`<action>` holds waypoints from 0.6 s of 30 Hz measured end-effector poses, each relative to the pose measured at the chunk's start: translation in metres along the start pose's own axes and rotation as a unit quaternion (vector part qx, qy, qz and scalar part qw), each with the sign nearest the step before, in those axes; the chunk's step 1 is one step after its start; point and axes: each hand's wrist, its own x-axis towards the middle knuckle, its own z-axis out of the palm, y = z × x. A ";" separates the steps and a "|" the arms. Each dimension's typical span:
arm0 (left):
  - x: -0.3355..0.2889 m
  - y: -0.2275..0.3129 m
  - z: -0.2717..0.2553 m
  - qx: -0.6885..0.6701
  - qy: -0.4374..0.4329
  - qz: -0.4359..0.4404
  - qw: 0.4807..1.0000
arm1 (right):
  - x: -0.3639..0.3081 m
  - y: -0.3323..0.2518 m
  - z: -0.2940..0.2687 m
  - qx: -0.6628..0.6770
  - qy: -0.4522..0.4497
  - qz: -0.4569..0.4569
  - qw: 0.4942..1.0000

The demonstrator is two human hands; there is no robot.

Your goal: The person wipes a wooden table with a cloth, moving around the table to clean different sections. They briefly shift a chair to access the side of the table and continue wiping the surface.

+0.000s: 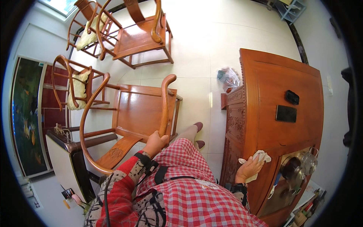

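Observation:
My left hand (pixel 155 143) is closed on the curved arm of a reddish-brown wooden armchair (pixel 141 108) with a wide flat seat and a carved back splat. On my right, a large wooden tea table (pixel 264 136) with carved sides stands beside me. My right hand (pixel 249 169) presses a crumpled white cloth (pixel 261 156) against its top near the edge; part of the cloth is hidden under the palm. Farther along the tabletop lie a black flat phone-like slab (pixel 286 113) and a small black object (pixel 292 97).
More wooden chairs (pixel 140 38) stand ahead on the left, some with fleecy cushions (pixel 78 89). A clear plastic bag (pixel 229 78) sits by the table's far left corner. A glass pot (pixel 291 166) and a glass jug (pixel 309 162) stand on the table's inset tray. An aquarium (pixel 28 117) is at far left.

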 end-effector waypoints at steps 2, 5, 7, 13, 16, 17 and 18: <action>-0.002 0.001 -0.001 -0.034 -0.009 -0.016 0.999 | -0.001 0.000 0.001 -0.004 0.004 0.000 1.000; -0.001 0.003 -0.006 -0.021 -0.015 -0.010 1.000 | 0.000 0.000 0.001 -0.002 0.014 -0.008 1.000; 0.000 0.003 -0.006 -0.011 -0.021 -0.023 0.999 | 0.000 0.000 -0.001 -0.024 0.008 -0.008 1.000; 0.005 -0.001 -0.007 0.027 -0.017 0.000 0.999 | -0.001 0.001 -0.002 -0.002 0.030 -0.045 0.999; 0.001 0.000 -0.010 0.019 -0.028 -0.006 0.999 | 0.001 0.001 -0.002 -0.016 0.026 -0.041 0.999; 0.001 0.001 -0.011 0.009 -0.039 -0.020 0.999 | 0.003 0.000 -0.002 -0.013 0.028 -0.048 0.998; 0.001 0.002 -0.011 0.007 -0.032 -0.005 0.999 | 0.004 -0.001 -0.003 -0.015 0.036 -0.060 0.997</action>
